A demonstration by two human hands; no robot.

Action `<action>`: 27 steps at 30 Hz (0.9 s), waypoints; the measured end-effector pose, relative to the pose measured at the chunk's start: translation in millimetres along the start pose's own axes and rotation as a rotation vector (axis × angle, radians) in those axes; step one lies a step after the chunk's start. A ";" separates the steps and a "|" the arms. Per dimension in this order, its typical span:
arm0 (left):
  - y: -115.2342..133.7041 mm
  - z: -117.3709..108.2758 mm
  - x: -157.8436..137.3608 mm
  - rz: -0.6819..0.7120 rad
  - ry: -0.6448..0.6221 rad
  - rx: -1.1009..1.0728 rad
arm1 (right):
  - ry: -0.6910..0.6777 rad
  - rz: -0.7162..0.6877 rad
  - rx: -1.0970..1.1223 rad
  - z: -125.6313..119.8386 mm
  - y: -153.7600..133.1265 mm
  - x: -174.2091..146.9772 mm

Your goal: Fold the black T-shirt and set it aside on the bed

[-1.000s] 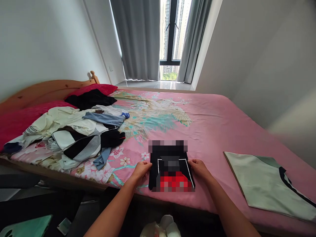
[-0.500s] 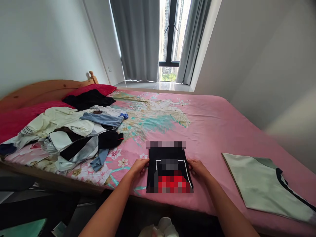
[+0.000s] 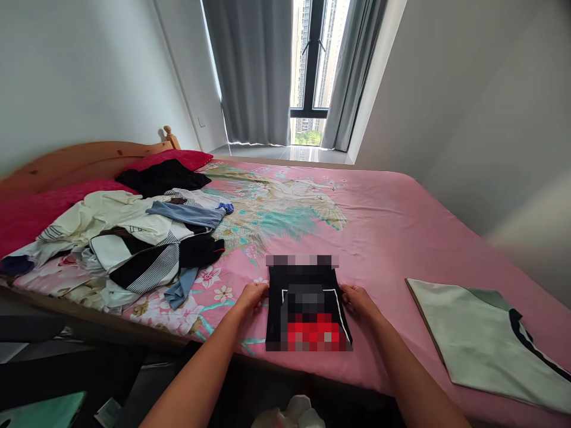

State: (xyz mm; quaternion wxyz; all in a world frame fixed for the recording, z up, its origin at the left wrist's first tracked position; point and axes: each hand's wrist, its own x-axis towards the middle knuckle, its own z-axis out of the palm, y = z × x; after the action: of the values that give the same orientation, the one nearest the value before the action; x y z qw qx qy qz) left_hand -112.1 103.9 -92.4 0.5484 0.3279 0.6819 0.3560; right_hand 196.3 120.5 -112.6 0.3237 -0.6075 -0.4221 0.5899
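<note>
A folded black garment (image 3: 276,303) with white lines and a red patch lies flat near the front edge of the bed; parts of it are blurred out. My left hand (image 3: 252,297) pinches its left edge, fingers curled. On the opposite edge, my right hand (image 3: 358,300) has its thumb and fingers closed in the same way. Off to the right rests a folded pale green shirt (image 3: 477,339) with a dark collar band.
A loose pile of clothes (image 3: 147,238) covers the left side of the bed, beside red pillows (image 3: 57,205) and a wooden headboard (image 3: 80,157). Pink bedding (image 3: 383,232) stretches toward the window. Below the bed's front edge, a green object (image 3: 44,410) shows at lower left.
The camera view has shifted slightly, so the surroundings sit a little differently in the picture. Both hands stay at the black garment's edges, and it looks almost unmoved.
</note>
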 end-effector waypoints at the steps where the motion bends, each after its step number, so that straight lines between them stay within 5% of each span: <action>1: 2.1 -0.5 1.5 -0.009 -0.016 -0.007 | -0.010 -0.006 0.009 0.0 -0.5 0.8; 11: -1.4 12.4 8.3 0.027 0.043 -0.022 | 0.033 -0.068 0.073 7.2 1.1 1.4; 21: -14.4 -24.6 -38.4 -0.159 -0.335 0.117 | -0.240 0.013 -0.063 -13.0 4.1 -48.5; 27: -19.8 -27.7 -53.3 -0.113 -0.438 0.183 | -0.319 0.057 -0.120 -20.3 17.0 -61.9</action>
State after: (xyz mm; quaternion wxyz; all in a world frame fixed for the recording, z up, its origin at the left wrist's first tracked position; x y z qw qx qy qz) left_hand -130.7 45.3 -77.7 0.6701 0.4070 0.5936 0.1818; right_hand 221.9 59.9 -98.4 0.1988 -0.5360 -0.4854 0.6615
